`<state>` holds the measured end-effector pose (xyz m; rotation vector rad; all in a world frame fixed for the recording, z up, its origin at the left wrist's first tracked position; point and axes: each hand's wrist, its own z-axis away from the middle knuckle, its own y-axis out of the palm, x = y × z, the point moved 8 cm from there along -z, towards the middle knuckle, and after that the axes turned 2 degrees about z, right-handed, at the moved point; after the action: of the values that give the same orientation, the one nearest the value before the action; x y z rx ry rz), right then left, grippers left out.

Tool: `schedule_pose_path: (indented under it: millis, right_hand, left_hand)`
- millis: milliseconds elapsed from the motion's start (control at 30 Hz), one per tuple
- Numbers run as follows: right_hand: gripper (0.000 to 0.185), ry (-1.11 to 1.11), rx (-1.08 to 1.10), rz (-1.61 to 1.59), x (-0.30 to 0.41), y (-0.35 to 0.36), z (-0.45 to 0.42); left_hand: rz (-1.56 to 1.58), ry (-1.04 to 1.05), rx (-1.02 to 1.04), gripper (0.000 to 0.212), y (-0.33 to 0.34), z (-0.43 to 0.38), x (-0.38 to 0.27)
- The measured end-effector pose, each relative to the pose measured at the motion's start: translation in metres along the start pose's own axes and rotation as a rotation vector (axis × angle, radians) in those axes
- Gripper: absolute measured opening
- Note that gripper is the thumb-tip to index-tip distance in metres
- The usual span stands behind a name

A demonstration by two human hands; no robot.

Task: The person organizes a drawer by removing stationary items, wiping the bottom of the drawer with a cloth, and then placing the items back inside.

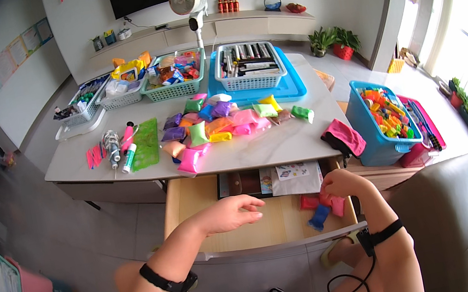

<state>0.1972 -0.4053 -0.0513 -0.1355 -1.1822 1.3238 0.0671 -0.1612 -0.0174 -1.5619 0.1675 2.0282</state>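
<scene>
My left hand (232,213) hovers over the bare wood of the open drawer (213,239), fingers slightly apart and holding nothing. At the drawer's right side, my right hand (343,183) points its fingers down at several small packets of what looks like modelling clay. Among these are a red packet (308,202), a pink packet (339,207) and a blue packet (319,217). Whether the right fingers grip a packet is hidden. Behind them in the drawer lie white sheets (295,180) with printed pictures. A heap of colourful clay packets (218,125) covers the middle of the tabletop.
Baskets of supplies, including a marker basket (250,78) on a blue lid (296,83), line the table's back. A green mat (144,145) and glue stick (129,159) lie left. A pink-and-black cloth (342,136) hangs over the right edge beside a toy-block bin (366,136).
</scene>
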Motion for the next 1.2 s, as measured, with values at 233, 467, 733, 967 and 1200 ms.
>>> schedule_pose_path:
  millis: [233, 467, 733, 967, 1200]
  right_hand:
    - [0.02, -0.261, -0.328, -0.022, 0.108, -0.011, -0.041]
    - [0.044, -0.493, -0.439, 0.204, 0.249, 0.011, -0.117]
    - [0.085, -0.369, -0.582, 0.957, 0.311, 0.049, -0.165]
    - [0.064, -0.37, -0.512, 1.053, 0.297, 0.069, -0.156]
    - [0.043, -0.344, -0.568, 0.965, 0.285, 0.069, -0.131]
  left_hand:
    - [0.438, -0.068, -0.353, 0.043, -0.077, 0.027, 0.035]
    - [0.402, 0.017, -0.616, 0.05, -0.137, 0.047, 0.037]
    - [-0.237, 0.022, -0.883, 0.064, -0.188, 0.048, 0.067]
    - [-0.658, 0.187, -0.91, 0.055, -0.174, 0.046, 0.044]
    - [-0.788, 0.134, -0.818, 0.03, -0.162, 0.015, 0.052]
